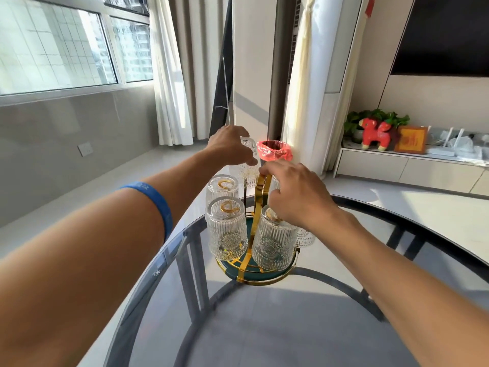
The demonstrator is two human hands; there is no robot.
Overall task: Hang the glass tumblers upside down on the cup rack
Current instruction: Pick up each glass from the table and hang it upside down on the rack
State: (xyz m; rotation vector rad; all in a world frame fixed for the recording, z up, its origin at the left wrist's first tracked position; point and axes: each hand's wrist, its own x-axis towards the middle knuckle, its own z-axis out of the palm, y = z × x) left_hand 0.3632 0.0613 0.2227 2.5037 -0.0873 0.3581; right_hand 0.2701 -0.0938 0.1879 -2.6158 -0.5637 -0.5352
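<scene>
Head view: a ribbed glass tumbler point(247, 160) is being gripped from above by the left hand point(230, 147), fingers clamped around it, at the far side of the gold cup rack point(260, 207), whose handle is being pinched by the right hand point(293, 192). Three tumblers point(227, 229) are already hanging inverted at the near side; judging by this, a late placement is being made, and lowering onto a free far peg is being called for.

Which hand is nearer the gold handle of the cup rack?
Right. The right hand touches the gold handle at its top; the left hand is beyond it, on a far tumbler.

Ribbed glass tumblers point(227, 229) inverted on gold cup rack point(260, 197), glass table
</scene>
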